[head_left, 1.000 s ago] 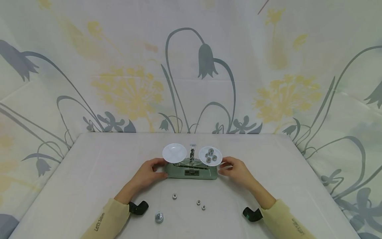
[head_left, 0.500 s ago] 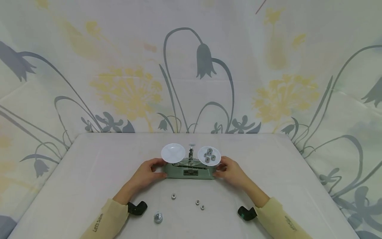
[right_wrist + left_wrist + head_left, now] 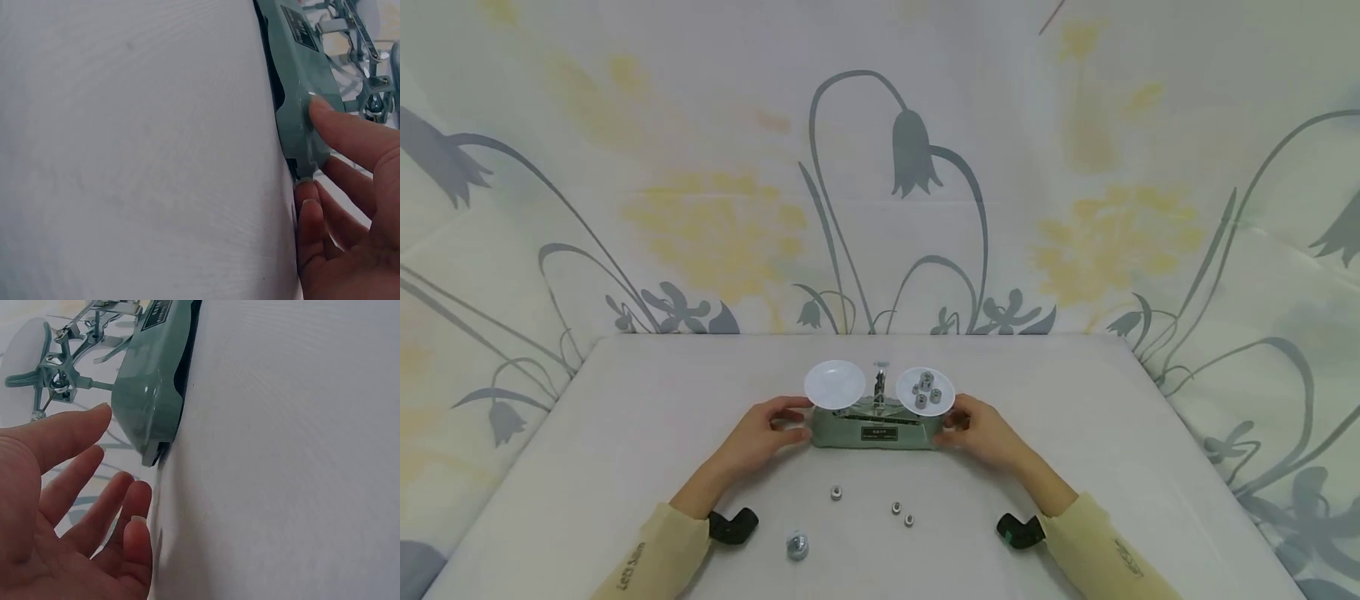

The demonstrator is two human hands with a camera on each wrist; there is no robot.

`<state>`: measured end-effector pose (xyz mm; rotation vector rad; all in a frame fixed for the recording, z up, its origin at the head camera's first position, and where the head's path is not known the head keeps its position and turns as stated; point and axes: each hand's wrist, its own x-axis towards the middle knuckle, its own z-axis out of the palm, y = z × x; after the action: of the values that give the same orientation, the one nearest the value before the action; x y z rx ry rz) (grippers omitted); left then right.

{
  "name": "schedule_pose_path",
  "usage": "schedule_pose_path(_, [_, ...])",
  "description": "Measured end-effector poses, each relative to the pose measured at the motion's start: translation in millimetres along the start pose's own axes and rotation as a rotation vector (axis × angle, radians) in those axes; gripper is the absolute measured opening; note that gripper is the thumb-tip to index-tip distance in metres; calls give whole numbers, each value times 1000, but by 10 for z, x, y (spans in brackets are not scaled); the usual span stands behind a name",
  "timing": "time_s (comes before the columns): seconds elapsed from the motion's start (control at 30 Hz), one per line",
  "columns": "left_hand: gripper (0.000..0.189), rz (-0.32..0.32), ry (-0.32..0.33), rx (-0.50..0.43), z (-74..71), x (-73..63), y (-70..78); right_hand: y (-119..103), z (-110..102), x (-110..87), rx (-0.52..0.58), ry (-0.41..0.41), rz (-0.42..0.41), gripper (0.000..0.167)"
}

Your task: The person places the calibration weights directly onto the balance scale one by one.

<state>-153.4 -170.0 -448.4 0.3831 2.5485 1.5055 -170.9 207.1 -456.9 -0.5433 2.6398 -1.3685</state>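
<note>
A green balance scale [image 3: 838,432] with two white pans stands in the middle of the table. Its left pan [image 3: 835,385] holds nothing; the right pan [image 3: 906,397] carries several metal weights [image 3: 927,381]. My left hand [image 3: 763,435] is beside the left end of the base, fingers loosely bent, with a small gap to the base in the left wrist view. At the other end, my right hand [image 3: 988,435] grips the base: in the right wrist view its thumb [image 3: 337,122] lies on the front face and the fingers are round the end, partly hidden.
On the white tabletop [image 3: 685,392], three small weights lie in front of the scale, one of them a weight [image 3: 837,493] to the left. A larger silvery knobbed weight [image 3: 797,546] stands nearer. A flower-patterned cloth [image 3: 737,125] hangs behind.
The right hand came in to the left and took hold of the base's right end. My left hand drew slightly away from the left end. The weights stay put.
</note>
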Motion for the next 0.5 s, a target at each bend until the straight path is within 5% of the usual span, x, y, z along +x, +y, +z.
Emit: schedule_pose_path(0.5, [32, 53, -117, -22, -120, -282, 111, -77, 66, 8, -25, 10, -74, 39])
